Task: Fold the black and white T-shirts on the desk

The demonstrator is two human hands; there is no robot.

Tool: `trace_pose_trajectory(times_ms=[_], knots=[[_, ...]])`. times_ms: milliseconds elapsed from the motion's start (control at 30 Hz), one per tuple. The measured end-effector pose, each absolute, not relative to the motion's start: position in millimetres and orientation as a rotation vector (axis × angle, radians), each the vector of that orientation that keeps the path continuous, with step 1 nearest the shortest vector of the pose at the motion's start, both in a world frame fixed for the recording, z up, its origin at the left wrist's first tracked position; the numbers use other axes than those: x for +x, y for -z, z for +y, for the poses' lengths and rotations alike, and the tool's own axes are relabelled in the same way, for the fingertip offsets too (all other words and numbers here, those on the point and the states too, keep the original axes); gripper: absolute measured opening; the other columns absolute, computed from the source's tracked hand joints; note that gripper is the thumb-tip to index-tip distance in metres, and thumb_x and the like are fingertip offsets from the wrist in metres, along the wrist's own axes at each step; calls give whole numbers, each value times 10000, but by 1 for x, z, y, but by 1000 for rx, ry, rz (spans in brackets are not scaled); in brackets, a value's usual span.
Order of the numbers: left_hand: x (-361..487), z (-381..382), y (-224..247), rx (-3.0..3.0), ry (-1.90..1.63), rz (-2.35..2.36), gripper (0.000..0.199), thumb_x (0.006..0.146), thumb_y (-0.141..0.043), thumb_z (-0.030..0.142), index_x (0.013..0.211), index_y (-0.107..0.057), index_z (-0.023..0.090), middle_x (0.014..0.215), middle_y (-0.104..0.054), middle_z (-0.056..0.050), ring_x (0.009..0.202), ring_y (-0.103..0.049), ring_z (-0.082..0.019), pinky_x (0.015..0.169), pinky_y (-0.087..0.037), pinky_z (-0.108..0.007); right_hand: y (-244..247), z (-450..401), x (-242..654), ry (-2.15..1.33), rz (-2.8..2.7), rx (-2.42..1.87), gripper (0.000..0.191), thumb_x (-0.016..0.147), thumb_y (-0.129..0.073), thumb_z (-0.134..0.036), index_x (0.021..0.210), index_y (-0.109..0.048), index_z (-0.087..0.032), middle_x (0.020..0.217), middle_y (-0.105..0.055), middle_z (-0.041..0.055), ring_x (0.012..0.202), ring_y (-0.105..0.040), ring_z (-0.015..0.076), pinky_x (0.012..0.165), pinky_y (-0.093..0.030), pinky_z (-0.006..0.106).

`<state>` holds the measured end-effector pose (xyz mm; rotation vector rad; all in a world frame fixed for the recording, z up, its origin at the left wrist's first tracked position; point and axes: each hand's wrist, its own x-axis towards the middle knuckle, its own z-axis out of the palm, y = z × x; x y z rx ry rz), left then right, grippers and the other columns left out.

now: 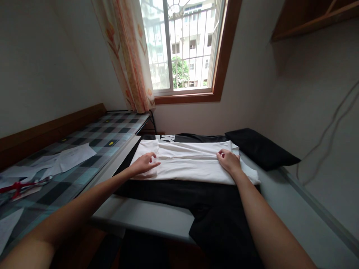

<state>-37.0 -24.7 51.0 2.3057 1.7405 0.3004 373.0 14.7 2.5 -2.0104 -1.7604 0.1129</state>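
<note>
A white garment (190, 168), folded into a long strip, lies across a black garment (224, 220) on the pale table (148, 216). My left hand (144, 163) rests at the white cloth's left end, thumb and fingers apart, holding nothing. At the right end, my right hand (228, 160) has its fingers curled together at the upper part of the cloth; whether a fold is pinched between them is too small to tell. White lettering shows on the black fabric behind the white one.
A black folded item (262, 147) lies at the table's right back. To the left is a checkered surface (120, 129) with papers (73, 157) and a red-handled object (18, 186). A curtain (129, 56) hangs beside the barred window. A shelf (316, 22) juts out at upper right.
</note>
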Motion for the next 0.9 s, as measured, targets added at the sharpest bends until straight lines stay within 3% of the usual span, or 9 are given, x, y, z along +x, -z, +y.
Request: trace_pose_trajectory(times_ms=[133,300,433,633,900], knots=[[-16,2,-53,2222,-307,2074,510,883,-475,570,1207,-505,177,927,-688,-91,870,-667,-248,739,-469,-305,-3,15,373,-111,-1761,-2009,250,884,-478,-357,896,-674,-203,882,-712,73,875,-634,236,819,-372,363],[12,25,-56,2261,110,2164,510,953,-342,472,1375,-400,191,1099,-692,-154,1001,-663,-298,771,-483,-355,-1,15,374,-98,-1768,-2001,261,883,-475,-364,898,-681,-205,888,-718,77,871,-639,239,807,-380,360],[15,31,-55,2358,293,2100,424,929,-389,313,1329,-479,207,1115,-693,-146,1012,-661,-281,786,-488,-339,-1,15,374,-95,-1767,-2012,268,888,-470,-369,904,-682,-205,902,-723,83,884,-644,244,800,-382,358],[6,29,-56,2434,274,2090,388,903,-404,244,1264,-547,229,1111,-692,-128,1019,-655,-264,815,-482,-327,-2,15,373,-108,-1766,-2010,265,887,-469,-368,900,-681,-210,903,-722,78,894,-644,242,813,-381,360],[9,32,-52,2367,228,2232,406,929,-415,366,1226,-565,134,1079,-683,-184,1010,-655,-297,828,-494,-361,-3,14,373,-100,-1759,-2011,264,885,-467,-367,896,-678,-208,911,-722,80,891,-638,237,809,-375,350]])
